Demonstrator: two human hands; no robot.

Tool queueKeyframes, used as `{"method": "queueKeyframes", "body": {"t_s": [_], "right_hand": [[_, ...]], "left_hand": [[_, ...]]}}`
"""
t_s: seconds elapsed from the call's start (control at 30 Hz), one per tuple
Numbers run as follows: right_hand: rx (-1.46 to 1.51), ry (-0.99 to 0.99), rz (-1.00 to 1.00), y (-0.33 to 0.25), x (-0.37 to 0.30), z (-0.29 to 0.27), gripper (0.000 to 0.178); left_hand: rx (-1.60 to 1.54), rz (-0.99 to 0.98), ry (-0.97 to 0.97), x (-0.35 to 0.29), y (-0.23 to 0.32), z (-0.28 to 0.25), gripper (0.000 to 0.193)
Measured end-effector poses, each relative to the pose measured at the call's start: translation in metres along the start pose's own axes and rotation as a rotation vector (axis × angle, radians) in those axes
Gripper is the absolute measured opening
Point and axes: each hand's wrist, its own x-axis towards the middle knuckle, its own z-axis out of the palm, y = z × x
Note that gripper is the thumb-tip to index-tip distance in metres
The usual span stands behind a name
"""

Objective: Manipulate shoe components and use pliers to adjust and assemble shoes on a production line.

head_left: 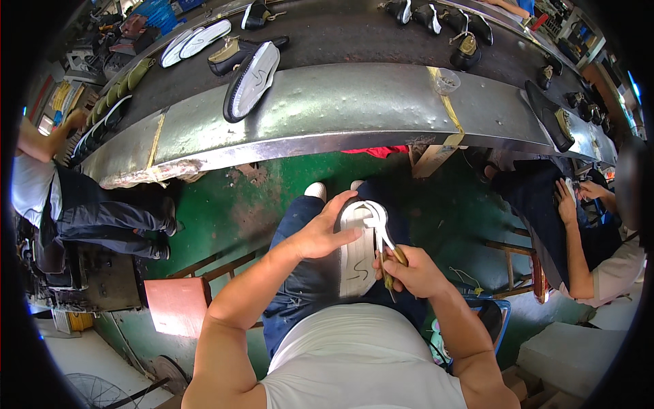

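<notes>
Head view: a dark shoe with a pale, ribbed sole (355,262) rests sole up above the lap, its far end pointing toward the bench and a dark curved mark drawn near its close end. A white, flexible strip (381,221) curls around that far end, its tail running down toward a pair of pincers with brass-coloured handles (389,275). Left hand (327,228) grips the shoe's far end, thumb pressed on the sole; right hand (412,271) is closed around the pincers (whether their jaws bite the strip, I cannot tell).

Slipping seems the main risk: a hard pull on the strip could twist the shoe out of the left hand's 1-sided hold. Too much force might tear or stretch the strip, and a skidding tool tip could scratch the sole or catch the left thumb.

Beyond the knees, a silver metal bench edge (306,102) carries 1 sole-up shoe with a white sole and dark rim (252,82) and a clear plastic cup (447,81). At the sides, 2 co-workers sit, well apart from the shoe.
</notes>
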Motion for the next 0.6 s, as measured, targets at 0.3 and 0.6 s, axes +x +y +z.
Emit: {"method": "queueKeyframes", "body": {"t_s": [0.3,0.6], "right_hand": [[-0.519,0.054,-0.085,-0.017,0.009,-0.012,0.021],[-1.065,0.404,-0.585,0.046,0.051,-0.022,0.025]], "left_hand": [[0.163,-0.031,0.198,0.007,0.006,0.003,0.053],[-0.194,-0.018,0.038,0.008,-0.019,-0.017,0.049]]}}
